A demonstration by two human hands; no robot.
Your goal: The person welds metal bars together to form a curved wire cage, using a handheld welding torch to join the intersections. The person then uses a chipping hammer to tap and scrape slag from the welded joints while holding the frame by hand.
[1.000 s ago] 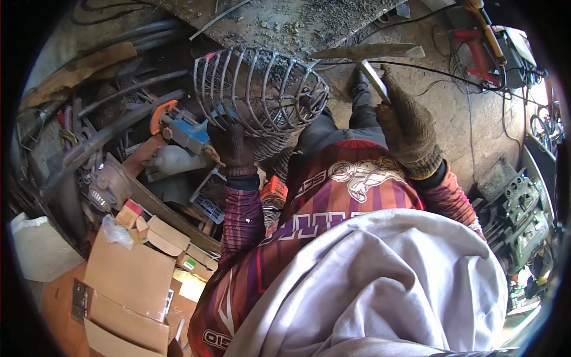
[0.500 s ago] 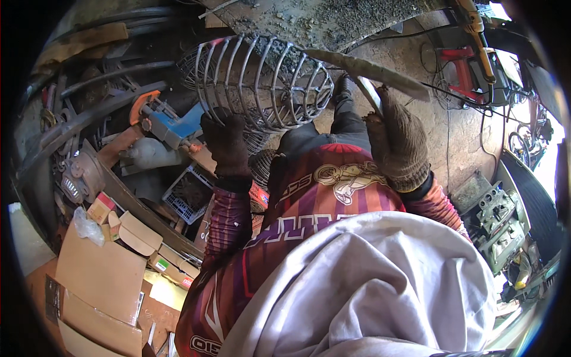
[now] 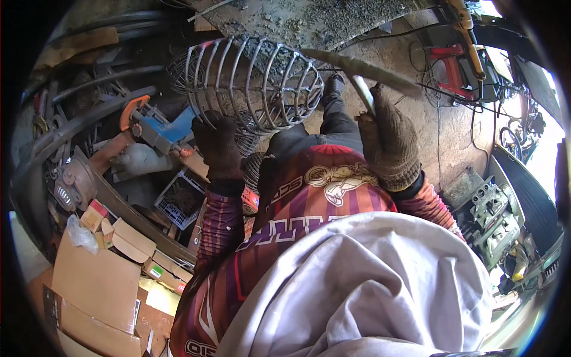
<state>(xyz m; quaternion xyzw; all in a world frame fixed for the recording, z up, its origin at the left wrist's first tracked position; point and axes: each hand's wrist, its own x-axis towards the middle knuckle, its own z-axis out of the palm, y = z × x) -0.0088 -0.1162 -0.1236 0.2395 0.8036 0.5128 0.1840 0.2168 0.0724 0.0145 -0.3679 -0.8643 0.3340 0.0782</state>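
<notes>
A round cage of welded metal rods point(image 3: 238, 80) is held up in front of me, its narrower end toward the right. My left hand point(image 3: 219, 149), in a dark knitted glove, is closed on a rod at the cage's near left side. My right hand point(image 3: 394, 146), gloved in brown knit, grips the pale metal handle of a chipping hammer point(image 3: 369, 72). The hammer's long flat head lies crosswise above that hand, and its left tip reaches the cage's right upper rim. Whether the tip touches the rods I cannot tell.
A rough table point(image 3: 309, 24) covered with dark grit stands just beyond the cage. To the left are a blue tool with an orange part point(image 3: 163, 128), a plastic crate point(image 3: 179, 199) and cardboard boxes point(image 3: 98, 279). Cables, a red stand point(image 3: 450, 68) and metal engine parts point(image 3: 491, 208) lie right.
The whole view has shifted slightly, so everything sits a little further left. Both hands keep their hold, and the hammer stays by the cage's upper rim.
</notes>
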